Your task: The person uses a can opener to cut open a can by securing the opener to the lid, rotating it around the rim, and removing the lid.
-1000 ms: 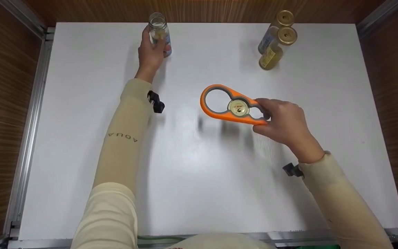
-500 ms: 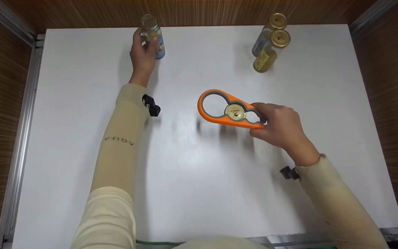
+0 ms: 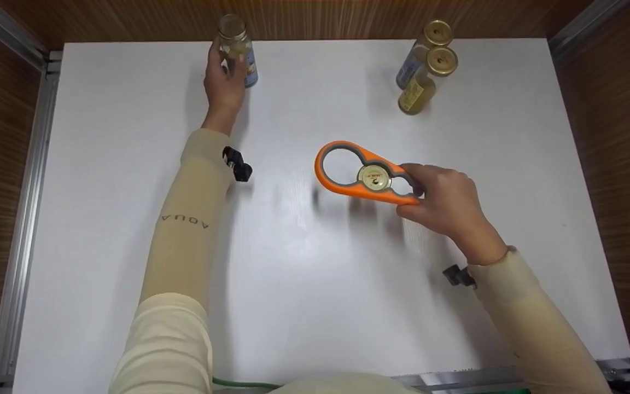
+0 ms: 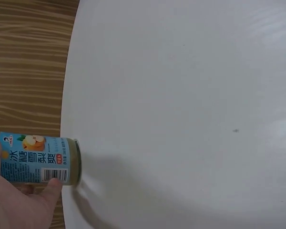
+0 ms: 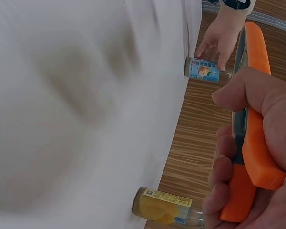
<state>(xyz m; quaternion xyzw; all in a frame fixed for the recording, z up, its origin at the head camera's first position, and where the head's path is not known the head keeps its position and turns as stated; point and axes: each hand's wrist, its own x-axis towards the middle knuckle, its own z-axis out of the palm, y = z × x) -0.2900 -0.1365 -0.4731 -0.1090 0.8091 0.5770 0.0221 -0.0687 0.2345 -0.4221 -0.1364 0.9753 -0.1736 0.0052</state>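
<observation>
At the far left of the table, a lidless glass bottle (image 3: pixel 251 68) with a blue label stands near the back edge. My left hand (image 3: pixel 224 90) is beside it, thumb and forefinger spread against its near left side; no fingers wrap its right side. The left wrist view shows the label (image 4: pixel 35 155), with pears pictured, uncovered. My right hand (image 3: pixel 446 200) grips an orange jar opener (image 3: pixel 342 189) with grey inner rings, raised over the middle of the table. A gold lid (image 3: pixel 374 177) sits in the opener's middle ring.
Two more bottles with gold lids stand at the back right, one with a yellow label (image 3: pixel 415 97) in front of one with a blue label (image 3: pixel 409 67). Wood-grain panels (image 3: pixel 315 19) rise behind the white table (image 3: pixel 293 306) and at its sides.
My left hand's fingers have loosened from around the bottle, and more of its label shows. The right hand holds the opener with hardly any movement. The head view has shifted slightly.
</observation>
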